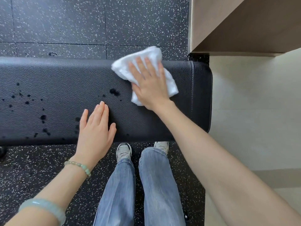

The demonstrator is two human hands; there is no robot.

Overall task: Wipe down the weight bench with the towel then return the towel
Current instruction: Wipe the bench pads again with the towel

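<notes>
A black padded weight bench (61,82) runs across the view from left to right. Dark wet droplets dot its left and middle parts. A folded white towel (130,66) lies on the bench near its right end. My right hand (149,84) presses flat on the towel with straight, spread fingers. My left hand (96,132) rests open and flat on the bench's near edge, to the left of the towel, holding nothing.
Black speckled rubber floor (81,22) surrounds the bench. My legs in jeans and sneakers (123,150) stand right against the near side. A beige wall or cabinet (228,22) rises at the upper right, with pale flooring (252,111) beyond the bench's right end.
</notes>
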